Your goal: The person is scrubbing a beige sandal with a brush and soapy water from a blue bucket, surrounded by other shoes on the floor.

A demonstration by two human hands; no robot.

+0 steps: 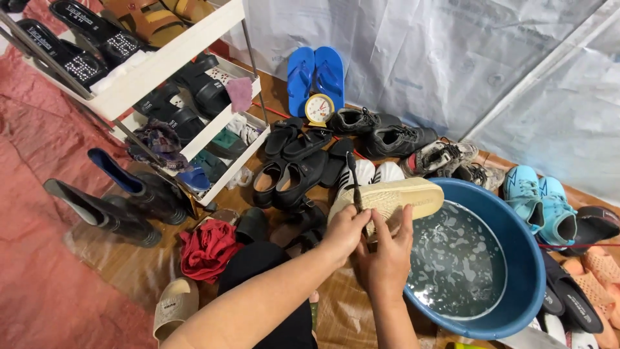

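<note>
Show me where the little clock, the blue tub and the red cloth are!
little clock [318, 108], head view, on its round white face.
blue tub [526, 258], head view, on its right inner wall.
red cloth [208, 249], head view, on its crumpled middle.

2 blue flip-flops [315, 79], 2 rubber boots [116, 197], 1 blue basin [516, 304], 1 clock [319, 109], 1 red cloth [210, 249].

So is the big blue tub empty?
No, the blue tub holds soapy water with foam patches floating on top.
</note>
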